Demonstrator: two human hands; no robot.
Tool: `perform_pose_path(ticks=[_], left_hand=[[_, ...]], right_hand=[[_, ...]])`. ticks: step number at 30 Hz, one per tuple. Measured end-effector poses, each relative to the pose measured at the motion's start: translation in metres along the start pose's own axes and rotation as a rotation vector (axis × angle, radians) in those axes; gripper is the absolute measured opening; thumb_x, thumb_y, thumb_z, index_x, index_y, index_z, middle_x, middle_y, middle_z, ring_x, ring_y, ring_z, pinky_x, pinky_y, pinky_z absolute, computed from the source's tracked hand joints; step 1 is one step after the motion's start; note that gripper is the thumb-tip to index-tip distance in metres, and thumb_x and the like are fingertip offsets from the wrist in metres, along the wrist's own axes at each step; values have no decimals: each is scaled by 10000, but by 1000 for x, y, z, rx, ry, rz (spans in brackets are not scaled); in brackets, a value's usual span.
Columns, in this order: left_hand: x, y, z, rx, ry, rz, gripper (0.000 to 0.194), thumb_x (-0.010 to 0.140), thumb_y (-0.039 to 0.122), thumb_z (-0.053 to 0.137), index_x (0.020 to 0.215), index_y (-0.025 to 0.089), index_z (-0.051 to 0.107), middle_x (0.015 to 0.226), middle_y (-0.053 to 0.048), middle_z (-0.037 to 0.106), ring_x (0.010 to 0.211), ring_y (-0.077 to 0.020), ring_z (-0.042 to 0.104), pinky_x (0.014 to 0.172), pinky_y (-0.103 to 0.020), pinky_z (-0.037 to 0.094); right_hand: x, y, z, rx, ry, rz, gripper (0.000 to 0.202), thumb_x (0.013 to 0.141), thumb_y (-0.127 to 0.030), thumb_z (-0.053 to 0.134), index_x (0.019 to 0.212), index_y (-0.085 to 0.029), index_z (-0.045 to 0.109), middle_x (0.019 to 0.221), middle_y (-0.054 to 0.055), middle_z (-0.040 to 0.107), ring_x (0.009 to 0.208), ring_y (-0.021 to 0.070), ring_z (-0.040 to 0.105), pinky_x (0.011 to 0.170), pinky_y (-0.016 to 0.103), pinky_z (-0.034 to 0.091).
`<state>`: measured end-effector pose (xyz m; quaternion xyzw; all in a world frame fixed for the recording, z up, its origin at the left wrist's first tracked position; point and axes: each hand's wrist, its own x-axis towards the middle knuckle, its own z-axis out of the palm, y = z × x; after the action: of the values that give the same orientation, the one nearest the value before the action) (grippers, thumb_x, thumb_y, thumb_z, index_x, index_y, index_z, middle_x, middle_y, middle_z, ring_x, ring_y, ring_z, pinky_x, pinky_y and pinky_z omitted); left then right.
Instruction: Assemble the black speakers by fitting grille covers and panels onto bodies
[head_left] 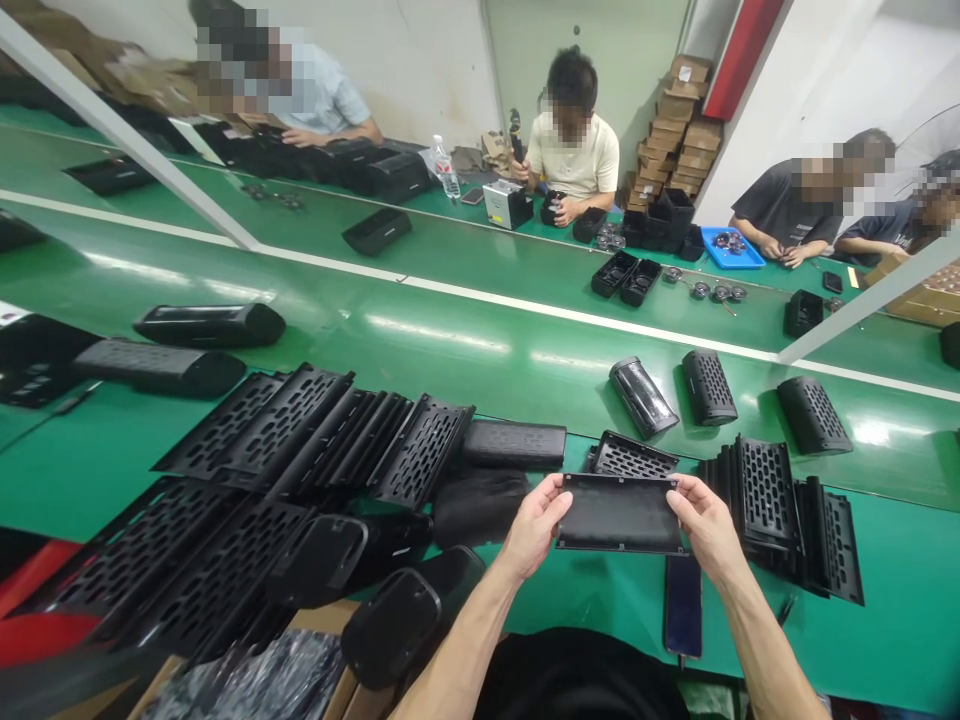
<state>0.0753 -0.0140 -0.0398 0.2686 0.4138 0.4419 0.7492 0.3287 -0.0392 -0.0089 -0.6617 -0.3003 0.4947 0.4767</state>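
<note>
Your left hand and right hand pinch black panel at its opposite ends. Below it in view, phone lies on green table.

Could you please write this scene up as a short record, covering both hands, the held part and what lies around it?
Left hand: grips the left end of a panel
Right hand: grips the panel's right end
Panel: black, no slots visible
Phone: on the green table, between the forearms
Slotted grilles: grouped on both sides of the panel
</note>
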Motion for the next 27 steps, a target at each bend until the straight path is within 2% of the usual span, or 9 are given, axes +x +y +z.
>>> perform_pose_path(ticks=[7, 10, 13, 15, 17, 20, 23, 25, 27], left_hand=[[-5, 6, -1, -14, -66, -5, 435, 779, 439, 847, 1106, 183, 718, 1044, -75, 748, 987, -231, 667, 869, -314, 505], [-7, 5, -2, -16, -72, 12, 457, 782, 449, 845, 1132, 184, 719, 1071, -87, 751, 1007, -247, 680, 907, -342, 515], [-8, 4, -3, -9, -66, 43, 467, 793, 460, 837, 1154, 189, 716, 1101, -93, 748, 1030, -254, 683, 940, -357, 517], [-8, 3, -4, 9, -64, 59, 449, 803, 464, 830, 1142, 193, 716, 1113, -93, 747, 1045, -257, 680, 967, -364, 511], [-8, 2, -4, 27, -64, 72, 432, 810, 465, 826, 1129, 196, 715, 1118, -91, 745, 1061, -259, 674, 987, -366, 503], [-10, 1, -4, 19, -51, 91, 441, 809, 469, 829, 1138, 200, 711, 1110, -84, 741, 1054, -250, 671, 941, -338, 508], [-16, 4, -4, -23, -37, 74, 458, 789, 455, 854, 1139, 199, 705, 1083, -74, 741, 971, -222, 671, 846, -300, 507], [-20, 9, -5, -87, -50, 13, 460, 778, 454, 864, 1128, 206, 696, 1015, -54, 744, 866, -200, 667, 781, -292, 503], [-20, 14, -5, -214, -90, -95, 448, 797, 553, 820, 1054, 207, 697, 909, -36, 739, 774, -190, 660, 737, -294, 506]], right_hand=[[-2, 2, -4, 41, -28, 19, 508, 600, -586, 909, 916, -224, 746, 709, -21, 564, 606, 138, 480, 536, 262, 391], [-3, 1, -5, 55, -38, 23, 517, 614, -568, 920, 968, -234, 747, 760, -13, 596, 634, 142, 509, 555, 257, 419], [-5, -2, -5, 53, -136, 65, 544, 635, -518, 938, 1060, -244, 735, 867, 16, 676, 734, 179, 602, 659, 289, 504], [-6, -4, -5, 43, -210, 106, 516, 634, -513, 945, 1012, -233, 731, 901, 35, 714, 793, 207, 646, 747, 326, 535], [-7, -6, -3, 46, -227, 136, 493, 606, -523, 957, 917, -219, 724, 873, 40, 728, 786, 214, 657, 767, 336, 536], [-7, -9, 0, 76, -199, 154, 522, 574, -557, 960, 901, -230, 718, 841, 31, 731, 745, 205, 657, 727, 325, 528], [-7, -14, 1, 98, -203, 166, 504, 610, -617, 917, 874, -240, 711, 824, 33, 736, 691, 198, 658, 690, 330, 524], [-7, -18, 1, 105, -212, 176, 481, 623, -627, 903, 821, -235, 705, 803, 40, 739, 677, 205, 666, 680, 336, 523], [-6, -22, 0, 95, -238, 188, 472, 623, -622, 902, 810, -235, 708, 795, 41, 745, 682, 210, 676, 678, 334, 523]])
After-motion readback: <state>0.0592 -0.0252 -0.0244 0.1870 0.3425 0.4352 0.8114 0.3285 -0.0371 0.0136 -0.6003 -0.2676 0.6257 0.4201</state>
